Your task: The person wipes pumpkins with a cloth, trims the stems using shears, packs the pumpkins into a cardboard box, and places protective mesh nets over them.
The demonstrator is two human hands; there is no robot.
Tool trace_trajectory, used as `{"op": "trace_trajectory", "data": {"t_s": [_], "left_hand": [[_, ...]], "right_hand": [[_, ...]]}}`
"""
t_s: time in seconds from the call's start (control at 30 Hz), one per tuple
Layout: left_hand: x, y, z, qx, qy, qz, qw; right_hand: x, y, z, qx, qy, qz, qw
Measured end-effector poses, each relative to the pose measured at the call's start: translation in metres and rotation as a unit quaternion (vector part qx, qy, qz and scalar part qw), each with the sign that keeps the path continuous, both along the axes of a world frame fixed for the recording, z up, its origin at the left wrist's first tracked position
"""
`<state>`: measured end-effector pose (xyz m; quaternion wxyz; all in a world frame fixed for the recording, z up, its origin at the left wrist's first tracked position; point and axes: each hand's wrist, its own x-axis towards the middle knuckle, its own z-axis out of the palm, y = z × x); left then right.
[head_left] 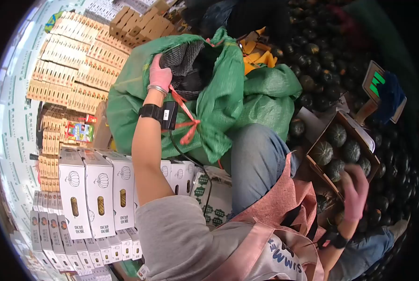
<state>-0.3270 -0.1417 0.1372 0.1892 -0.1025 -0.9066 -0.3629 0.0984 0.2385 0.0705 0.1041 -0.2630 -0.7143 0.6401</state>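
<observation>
My left hand (160,75), in a pink glove, is at the open mouth of a large green woven sack (130,103). Its fingers reach over the rim beside dark grey knitted fabric (183,58) inside, and their tips are hidden. A red ribbon (187,122) hangs knotted on the sack below. My right hand (355,191), also in a pink glove, is raised at the edge of an open cardboard box (339,183) that holds several dark green striped squashes (336,135). Its fingers are blurred, and nothing clear shows in them.
White boxes with pumpkin drawings (99,192) stand in a row at the left. Stacked cartons (64,61) rise behind them. Loose squashes (312,49) cover the floor at the right. A scale with a green display (377,84) stands behind the box. A person's dark clothing shows at the top.
</observation>
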Motion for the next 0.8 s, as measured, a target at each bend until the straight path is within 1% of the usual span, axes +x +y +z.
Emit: {"op": "trace_trajectory", "data": {"t_s": [0.03, 0.07, 0.1, 0.13, 0.17, 0.2, 0.23, 0.27, 0.3, 0.33, 0.37, 0.43, 0.47, 0.5, 0.53, 0.57, 0.6, 0.63, 0.67, 0.7, 0.73, 0.77, 0.8], "left_hand": [[-0.001, 0.006, 0.003, 0.071, -0.004, -0.046, 0.996], [-0.001, 0.013, 0.005, 0.144, -0.01, -0.094, 0.985], [0.0, 0.022, 0.007, 0.218, -0.018, -0.142, 0.966], [0.011, 0.041, 0.017, 0.259, -0.035, -0.156, 0.953], [0.025, 0.057, 0.027, 0.239, -0.013, -0.168, 0.956], [0.038, 0.073, 0.035, 0.218, 0.007, -0.18, 0.959], [0.046, 0.084, 0.04, 0.197, 0.026, -0.189, 0.962], [0.048, 0.09, 0.041, 0.185, 0.03, -0.193, 0.963], [0.048, 0.091, 0.038, 0.172, 0.036, -0.194, 0.965], [0.045, 0.09, 0.032, 0.155, 0.044, -0.197, 0.967], [0.04, 0.091, 0.029, 0.137, 0.052, -0.203, 0.968], [0.049, 0.092, 0.024, 0.132, 0.033, -0.145, 0.98], [0.039, 0.082, 0.004, 0.079, 0.114, -0.144, 0.98], [0.064, 0.08, 0.022, 0.014, 0.084, -0.198, 0.977], [0.091, 0.098, 0.026, 0.007, 0.11, -0.204, 0.973], [0.119, 0.118, 0.03, -0.001, 0.137, -0.211, 0.968], [0.122, 0.121, 0.038, -0.191, 0.254, -0.242, 0.917], [0.139, 0.135, 0.043, -0.261, 0.335, -0.224, 0.877], [0.137, 0.15, 0.038, -0.202, 0.407, -0.302, 0.838], [0.137, 0.164, 0.032, -0.155, 0.476, -0.372, 0.782], [0.137, 0.193, 0.017, 0.033, 0.265, -0.452, 0.851], [0.154, 0.216, 0.006, 0.141, 0.176, -0.504, 0.834], [0.171, 0.239, -0.005, 0.255, 0.092, -0.542, 0.795]], "right_hand": [[-0.016, -0.01, 0.005, 0.027, 0.068, 0.06, 0.996], [-0.03, -0.021, 0.02, 0.051, 0.105, 0.118, 0.986], [-0.04, -0.029, 0.031, 0.114, 0.146, 0.162, 0.969], [-0.049, -0.035, 0.05, 0.134, 0.155, 0.214, 0.955], [-0.056, -0.042, 0.05, 0.116, 0.18, 0.228, 0.95], [-0.064, -0.049, 0.053, 0.113, 0.186, 0.246, 0.944], [-0.073, -0.054, 0.049, 0.122, 0.219, 0.259, 0.933], [-0.081, -0.06, 0.047, 0.085, 0.207, 0.272, 0.936], [-0.093, -0.068, 0.037, 0.077, 0.205, 0.272, 0.937], [-0.103, -0.078, 0.029, 0.036, 0.208, 0.264, 0.941], [-0.117, -0.087, 0.007, 0.045, 0.212, 0.259, 0.941], [-0.138, -0.107, -0.023, -0.124, 0.116, 0.231, 0.958], [-0.144, -0.116, -0.028, -0.291, 0.083, 0.204, 0.931], [-0.146, -0.12, -0.02, -0.309, 0.064, 0.189, 0.93], [-0.153, -0.126, -0.024, -0.308, 0.09, 0.163, 0.933], [-0.195, -0.162, -0.073, -0.166, 0.157, 0.103, 0.968], [-0.176, -0.145, -0.032, -0.439, 0.184, 0.152, 0.866], [-0.171, -0.133, -0.017, -0.55, 0.218, 0.16, 0.79], [-0.164, -0.125, -0.002, -0.652, 0.236, 0.167, 0.7], [-0.164, -0.113, -0.004, -0.619, 0.316, 0.161, 0.701], [-0.164, -0.104, -0.005, -0.584, 0.397, 0.15, 0.692], [-0.164, -0.097, -0.006, -0.551, 0.473, 0.138, 0.674], [-0.174, -0.082, 0.001, -0.593, 0.532, 0.165, 0.581]]}}
